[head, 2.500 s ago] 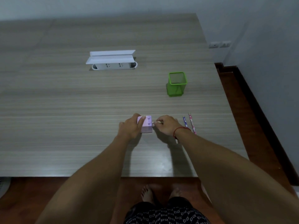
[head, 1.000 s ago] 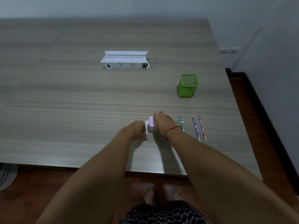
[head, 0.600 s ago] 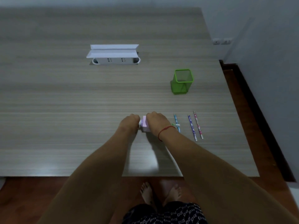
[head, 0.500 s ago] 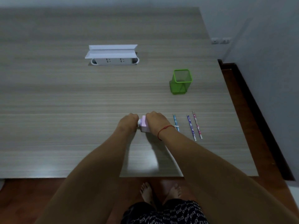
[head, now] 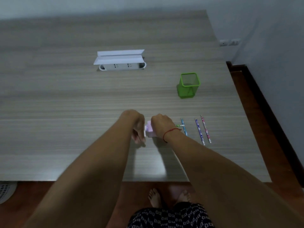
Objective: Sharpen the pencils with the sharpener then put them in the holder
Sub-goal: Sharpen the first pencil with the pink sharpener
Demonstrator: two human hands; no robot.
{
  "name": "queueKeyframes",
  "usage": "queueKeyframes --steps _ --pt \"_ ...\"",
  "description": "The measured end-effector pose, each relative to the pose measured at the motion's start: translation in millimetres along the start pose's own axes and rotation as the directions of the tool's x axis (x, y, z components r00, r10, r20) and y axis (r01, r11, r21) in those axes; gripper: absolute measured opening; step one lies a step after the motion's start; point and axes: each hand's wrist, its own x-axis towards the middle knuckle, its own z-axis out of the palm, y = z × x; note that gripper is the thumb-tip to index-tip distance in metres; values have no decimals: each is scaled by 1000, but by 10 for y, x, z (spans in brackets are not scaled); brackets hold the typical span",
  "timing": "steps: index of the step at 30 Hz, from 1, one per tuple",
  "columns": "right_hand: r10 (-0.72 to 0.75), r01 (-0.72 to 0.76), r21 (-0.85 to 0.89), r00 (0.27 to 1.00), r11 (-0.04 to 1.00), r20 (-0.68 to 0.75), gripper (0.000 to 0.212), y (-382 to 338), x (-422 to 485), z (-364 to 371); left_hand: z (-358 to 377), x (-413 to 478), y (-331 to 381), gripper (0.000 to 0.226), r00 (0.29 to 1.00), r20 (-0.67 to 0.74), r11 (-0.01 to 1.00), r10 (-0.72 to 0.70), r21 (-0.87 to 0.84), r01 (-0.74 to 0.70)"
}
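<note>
A small pink crank sharpener (head: 150, 131) stands on the table between my hands. My right hand (head: 162, 126) lies over its top and right side and grips it. My left hand (head: 137, 127) is at its left end, fingers curled round the white crank handle (head: 145, 132). A green pencil (head: 179, 125) sticks out of the sharpener's right side, past my right wrist. A blue pencil (head: 184, 127), a purple pencil (head: 199, 131) and a pink pencil (head: 205, 129) lie side by side to the right. The green mesh holder (head: 189, 86) stands further back on the right.
A white power strip box with a raised lid (head: 120, 60) sits at the back centre of the wooden table (head: 57, 104). The table's right edge is just past the pencils, with wooden floor and a wall beyond. My bare feet show below the near edge.
My left hand has swung downward at the sharpener's left end, turning the crank. My right hand stays on the sharpener. The pencils and holder have not moved.
</note>
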Motion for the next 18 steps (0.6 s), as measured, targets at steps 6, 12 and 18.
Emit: queueKeyframes --steps 6,12,18 --pt "-67 67 14 998 998 -2 37 13 51 10 406 400 -122 25 941 -332 996 65 -42 -83" --pt "-69 69 13 997 998 35 36 33 57 22 280 378 -60 31 737 -670 994 91 108 -24" --pt "-51 52 -39 998 998 25 29 -9 108 49 -230 108 -24 2 854 -510 992 107 113 -57"
